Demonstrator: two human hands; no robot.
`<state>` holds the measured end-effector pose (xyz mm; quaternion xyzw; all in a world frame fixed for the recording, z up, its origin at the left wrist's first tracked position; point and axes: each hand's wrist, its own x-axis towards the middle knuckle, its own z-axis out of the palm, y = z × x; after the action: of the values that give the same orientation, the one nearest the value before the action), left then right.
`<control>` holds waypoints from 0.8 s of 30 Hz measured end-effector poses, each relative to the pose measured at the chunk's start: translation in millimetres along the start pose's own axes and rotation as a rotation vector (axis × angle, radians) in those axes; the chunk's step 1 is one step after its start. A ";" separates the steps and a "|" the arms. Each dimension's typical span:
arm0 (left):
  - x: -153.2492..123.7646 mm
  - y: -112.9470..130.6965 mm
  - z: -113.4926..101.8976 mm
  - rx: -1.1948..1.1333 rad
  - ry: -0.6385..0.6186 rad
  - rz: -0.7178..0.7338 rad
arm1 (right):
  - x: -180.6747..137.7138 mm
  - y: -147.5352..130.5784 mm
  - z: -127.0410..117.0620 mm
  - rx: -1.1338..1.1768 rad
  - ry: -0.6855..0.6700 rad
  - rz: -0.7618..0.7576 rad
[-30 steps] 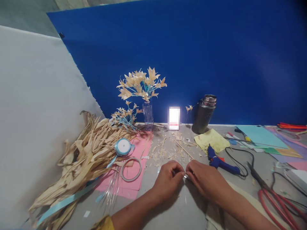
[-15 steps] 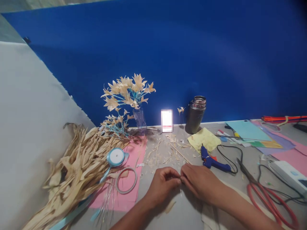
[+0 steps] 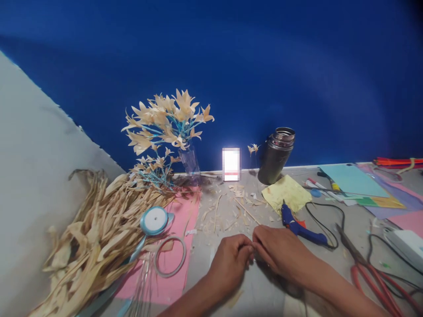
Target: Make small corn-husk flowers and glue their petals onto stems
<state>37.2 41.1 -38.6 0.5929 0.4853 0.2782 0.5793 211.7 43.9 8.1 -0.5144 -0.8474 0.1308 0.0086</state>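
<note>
My left hand and my right hand meet low over the middle of the table, fingertips touching. Both are closed in a pinch. Whatever sits between the fingertips is too small and hidden to name. Beyond them, thin dry scraps and a thin stick lie on the grey tabletop. Just past my right hand rests a blue glue gun with its tip toward a yellow paper. Large red-handled scissors lie to the right of my right forearm.
At left are a heap of dried husks, a blue ribbon spool, a tape ring, thin wires and pink paper. Behind stand pale flowers in a clear vase, a glowing screen and a dark flask.
My fingers have curled in more tightly, and both hands remain together. The thin strand that hung below the fingertips no longer shows. The whole view has shifted slightly and come closer.
</note>
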 end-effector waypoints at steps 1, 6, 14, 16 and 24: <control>1.6 0.0 0.4 0.026 -0.005 0.014 | 1.1 1.0 0.2 -0.011 -0.007 0.013; 10.1 -6.3 1.3 -0.236 -0.035 -0.063 | 3.6 2.1 2.2 0.158 -0.008 0.081; 14.7 -4.3 -10.4 -0.729 -0.162 -0.220 | 11.8 7.8 16.6 0.904 0.174 0.027; 13.6 0.0 -14.3 -0.728 -0.167 -0.206 | 13.7 9.3 19.9 0.991 0.206 0.062; 8.8 5.0 -13.7 -0.708 -0.083 -0.186 | 17.3 -2.1 22.8 0.877 0.358 0.098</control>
<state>29.6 55.4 -33.5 0.3197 0.3868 0.3510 0.7905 198.4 53.2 -15.5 -0.5160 -0.6722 0.3859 0.3646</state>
